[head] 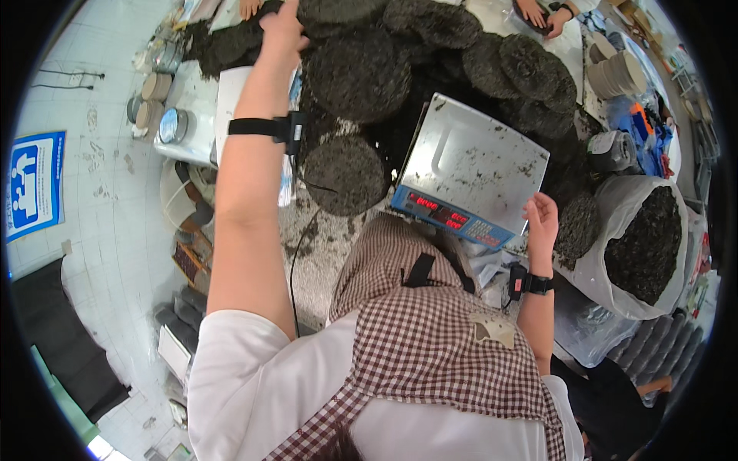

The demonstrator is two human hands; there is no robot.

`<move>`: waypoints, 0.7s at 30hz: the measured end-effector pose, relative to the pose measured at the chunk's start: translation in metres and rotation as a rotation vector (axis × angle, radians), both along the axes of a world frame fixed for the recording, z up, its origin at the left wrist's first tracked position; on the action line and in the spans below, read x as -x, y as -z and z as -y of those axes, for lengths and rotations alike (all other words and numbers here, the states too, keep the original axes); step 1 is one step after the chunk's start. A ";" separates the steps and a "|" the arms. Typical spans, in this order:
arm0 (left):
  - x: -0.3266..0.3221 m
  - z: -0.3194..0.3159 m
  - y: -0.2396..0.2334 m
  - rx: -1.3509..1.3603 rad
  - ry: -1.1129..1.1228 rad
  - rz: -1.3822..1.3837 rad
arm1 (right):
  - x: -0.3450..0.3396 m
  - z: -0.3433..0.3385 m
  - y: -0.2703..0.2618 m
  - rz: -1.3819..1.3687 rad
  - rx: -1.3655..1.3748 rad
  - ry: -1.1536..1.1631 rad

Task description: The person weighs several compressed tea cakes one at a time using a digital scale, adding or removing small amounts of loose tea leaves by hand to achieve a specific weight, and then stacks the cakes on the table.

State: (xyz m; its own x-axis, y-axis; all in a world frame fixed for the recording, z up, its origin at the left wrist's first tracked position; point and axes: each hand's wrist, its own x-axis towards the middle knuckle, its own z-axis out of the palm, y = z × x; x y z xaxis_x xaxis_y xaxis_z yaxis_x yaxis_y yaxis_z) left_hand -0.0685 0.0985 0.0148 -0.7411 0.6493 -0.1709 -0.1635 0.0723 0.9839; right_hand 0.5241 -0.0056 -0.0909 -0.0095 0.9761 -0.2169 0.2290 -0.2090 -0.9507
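Note:
My left hand (283, 31) is stretched far forward at the top edge, fingers apart, over a heap of dark, dry material (228, 49) that looks like dried seaweed. No object shows in it. Beside the front right corner of a digital weighing scale (478, 158), my right hand (541, 213) is raised with its fingers loosely bent and nothing visible in them. The scale's steel pan bears only dark crumbs, and its red display is lit. Round pressed cakes of the same dark material lie around it, a large one (358, 75) behind and a smaller one (345, 174) to its left.
An open white bag (614, 216) of dark flakes stands at the right. Stacked round discs (620, 75) and a clear plastic jar (611, 151) are behind it. Another person's hands (545, 20) work at the far right; another hand (249, 8) shows at top left. A cable (295, 259) hangs by my left arm.

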 end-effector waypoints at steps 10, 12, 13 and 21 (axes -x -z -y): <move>-0.163 0.262 0.123 0.836 0.810 -1.142 | 0.014 0.007 0.008 0.011 -0.001 -0.016; -0.159 0.266 0.139 0.846 0.834 -1.188 | 0.030 0.003 0.006 0.050 -0.034 -0.127; -0.155 0.266 0.141 0.866 0.844 -1.242 | 0.041 0.000 -0.001 0.057 -0.032 -0.128; -0.106 0.271 0.124 0.570 0.927 -1.101 | 0.106 -0.002 -0.034 0.035 0.080 -0.574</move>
